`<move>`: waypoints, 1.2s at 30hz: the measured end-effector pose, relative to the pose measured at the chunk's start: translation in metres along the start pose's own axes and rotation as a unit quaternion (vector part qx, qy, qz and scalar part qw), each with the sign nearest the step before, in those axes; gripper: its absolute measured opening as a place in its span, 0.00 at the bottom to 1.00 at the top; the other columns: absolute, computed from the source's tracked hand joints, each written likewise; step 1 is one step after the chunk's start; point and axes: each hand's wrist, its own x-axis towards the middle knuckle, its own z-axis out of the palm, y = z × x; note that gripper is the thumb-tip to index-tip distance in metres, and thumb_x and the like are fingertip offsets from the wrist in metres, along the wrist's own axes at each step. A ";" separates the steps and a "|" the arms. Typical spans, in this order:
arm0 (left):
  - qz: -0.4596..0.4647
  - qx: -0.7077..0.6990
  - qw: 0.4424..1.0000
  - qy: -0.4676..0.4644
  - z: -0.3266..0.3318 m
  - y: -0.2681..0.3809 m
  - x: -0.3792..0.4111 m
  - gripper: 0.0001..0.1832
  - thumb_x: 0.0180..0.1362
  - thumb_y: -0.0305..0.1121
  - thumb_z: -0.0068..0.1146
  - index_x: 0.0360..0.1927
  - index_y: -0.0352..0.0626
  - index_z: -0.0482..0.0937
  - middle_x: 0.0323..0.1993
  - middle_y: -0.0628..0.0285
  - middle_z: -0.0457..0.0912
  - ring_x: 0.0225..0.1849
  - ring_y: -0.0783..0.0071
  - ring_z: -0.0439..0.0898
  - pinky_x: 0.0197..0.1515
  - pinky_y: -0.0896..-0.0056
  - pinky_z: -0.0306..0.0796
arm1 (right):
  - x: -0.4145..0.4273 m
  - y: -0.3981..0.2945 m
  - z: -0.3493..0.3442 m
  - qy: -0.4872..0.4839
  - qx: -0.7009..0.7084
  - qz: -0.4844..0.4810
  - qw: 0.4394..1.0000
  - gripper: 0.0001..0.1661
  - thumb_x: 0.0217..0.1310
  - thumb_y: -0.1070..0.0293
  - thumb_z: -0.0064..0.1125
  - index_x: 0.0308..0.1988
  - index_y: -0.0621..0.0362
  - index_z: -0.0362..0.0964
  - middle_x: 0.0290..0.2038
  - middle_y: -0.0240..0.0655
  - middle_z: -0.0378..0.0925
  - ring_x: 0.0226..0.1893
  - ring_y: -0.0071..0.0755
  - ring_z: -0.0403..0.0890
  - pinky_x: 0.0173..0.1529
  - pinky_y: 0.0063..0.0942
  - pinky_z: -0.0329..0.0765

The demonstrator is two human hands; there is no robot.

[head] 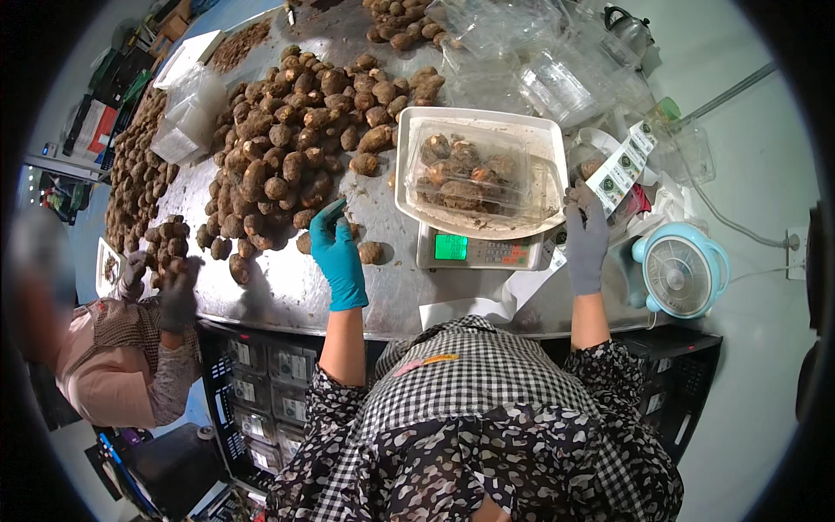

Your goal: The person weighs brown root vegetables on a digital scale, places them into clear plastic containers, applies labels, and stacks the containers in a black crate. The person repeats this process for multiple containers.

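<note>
My left hand (339, 258), in a teal glove, is held over the steel table beside a heap of small brown taro corms (280, 150). Its thumb and fingers are apart, and I see nothing between them. My right hand (587, 241), in a grey glove, is at a strip of printed labels (623, 169); whether its fingers grip the strip is not clear. Between my hands a digital scale (483, 251) with a lit green display carries a white plastic tray (548, 183). In the tray lies a clear plastic clamshell box (470, 166) with several corms inside.
Clear plastic boxes (561, 78) pile up behind the tray, and more stacked containers (189, 117) stand at left. A light-blue fan (678, 274) sits at right with a cable. At left, a co-worker's gloved hands (176, 300) are near corms. Black crates (267, 391) stand under the table edge.
</note>
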 end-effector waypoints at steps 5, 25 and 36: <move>0.014 0.035 0.999 -0.034 0.011 0.004 0.000 0.13 0.60 0.22 0.49 0.48 0.38 0.74 0.47 0.62 0.78 0.47 0.74 0.74 0.54 0.73 0.67 | -0.007 -0.020 0.001 -0.027 0.027 -0.018 0.999 0.12 0.59 0.76 0.51 0.44 0.66 0.72 0.38 0.38 0.78 0.38 0.27 0.77 0.45 0.23 0.72; 0.173 0.456 0.873 -0.013 -0.051 -0.020 0.025 0.12 0.44 0.24 0.60 0.36 0.46 0.80 0.38 0.54 0.78 0.41 0.51 0.75 0.45 0.57 0.69 | 0.006 -0.115 0.074 -0.183 -0.238 -0.332 0.894 0.25 0.54 0.60 0.60 0.50 0.60 0.71 0.42 0.43 0.76 0.44 0.47 0.73 0.50 0.41 0.69; 0.062 0.363 0.904 0.216 -0.154 -0.072 0.024 0.11 0.50 0.24 0.56 0.39 0.41 0.79 0.33 0.56 0.80 0.37 0.62 0.77 0.43 0.64 0.71 | 0.021 -0.130 0.113 -0.273 -0.397 -0.251 0.840 0.30 0.53 0.53 0.55 0.50 0.64 0.71 0.44 0.50 0.76 0.47 0.49 0.76 0.55 0.39 0.69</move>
